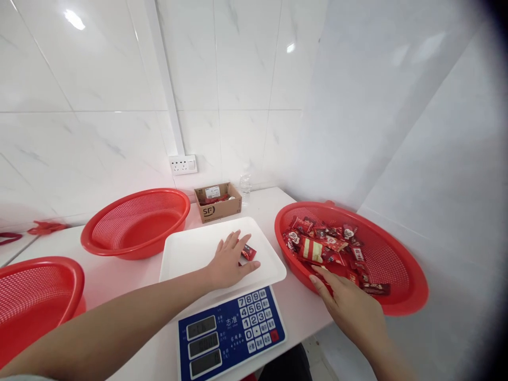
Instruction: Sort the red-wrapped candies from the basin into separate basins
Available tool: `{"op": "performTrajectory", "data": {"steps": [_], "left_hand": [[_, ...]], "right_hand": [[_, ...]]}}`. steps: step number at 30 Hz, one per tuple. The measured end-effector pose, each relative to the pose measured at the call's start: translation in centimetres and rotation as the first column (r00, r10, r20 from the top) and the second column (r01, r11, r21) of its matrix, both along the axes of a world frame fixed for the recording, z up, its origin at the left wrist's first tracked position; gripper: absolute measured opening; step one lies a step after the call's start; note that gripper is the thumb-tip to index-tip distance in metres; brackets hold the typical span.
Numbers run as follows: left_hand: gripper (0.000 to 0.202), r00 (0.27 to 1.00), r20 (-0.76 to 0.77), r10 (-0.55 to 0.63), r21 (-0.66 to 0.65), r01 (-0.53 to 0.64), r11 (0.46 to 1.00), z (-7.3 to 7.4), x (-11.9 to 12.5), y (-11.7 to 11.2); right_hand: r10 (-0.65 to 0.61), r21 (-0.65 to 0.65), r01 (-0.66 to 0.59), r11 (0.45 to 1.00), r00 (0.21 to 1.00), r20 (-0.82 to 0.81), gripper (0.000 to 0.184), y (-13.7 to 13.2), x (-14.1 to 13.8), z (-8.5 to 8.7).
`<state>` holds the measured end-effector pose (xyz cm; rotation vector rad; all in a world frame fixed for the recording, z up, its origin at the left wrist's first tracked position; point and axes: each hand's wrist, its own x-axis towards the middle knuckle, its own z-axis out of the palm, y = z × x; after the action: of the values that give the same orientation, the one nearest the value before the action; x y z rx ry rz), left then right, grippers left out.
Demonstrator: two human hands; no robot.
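Note:
My left hand (229, 261) lies flat on the white tray (190, 248) of a blue-faced scale (230, 330), fingers spread, fingertips touching a small red wrapped candy (248, 252). My right hand (349, 306) reaches over the near rim of the right red basket (400, 288), fingers extended toward the pile of red wrapped candies (329, 246) inside. It grips nothing that I can see.
An empty red basket (137, 222) sits behind the scale on the left, another red basket (35, 296) at the far left. A small cardboard box (217, 202) stands by the tiled wall, beside a clear bottle (245, 186). A wall socket (183, 164) is above.

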<state>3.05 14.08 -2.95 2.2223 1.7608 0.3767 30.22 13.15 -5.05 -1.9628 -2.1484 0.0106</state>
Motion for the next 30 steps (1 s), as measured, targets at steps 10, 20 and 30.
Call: {"op": "performTrajectory", "data": {"steps": [10, 20, 30], "left_hand": [[0.041, 0.960, -0.213, -0.180, 0.182, 0.220, 0.958, 0.6, 1.7, 1.2], [0.041, 0.950, -0.303, -0.078, 0.158, 0.130, 0.979, 1.7, -0.6, 1.3], [0.057, 0.761, -0.221, 0.610, 0.306, -0.540, 0.784, 9.2, -16.6, 2.7]], "right_hand": [[0.015, -0.006, -0.015, 1.000, 1.000, -0.015, 0.049, -0.1, 0.1, -0.1], [0.020, -0.031, -0.021, 0.999, 0.999, -0.048, 0.049, 0.1, 0.3, -0.5], [0.033, -0.069, -0.038, 0.997, 0.997, -0.073, 0.053, 0.5, 0.5, -0.8]]}}
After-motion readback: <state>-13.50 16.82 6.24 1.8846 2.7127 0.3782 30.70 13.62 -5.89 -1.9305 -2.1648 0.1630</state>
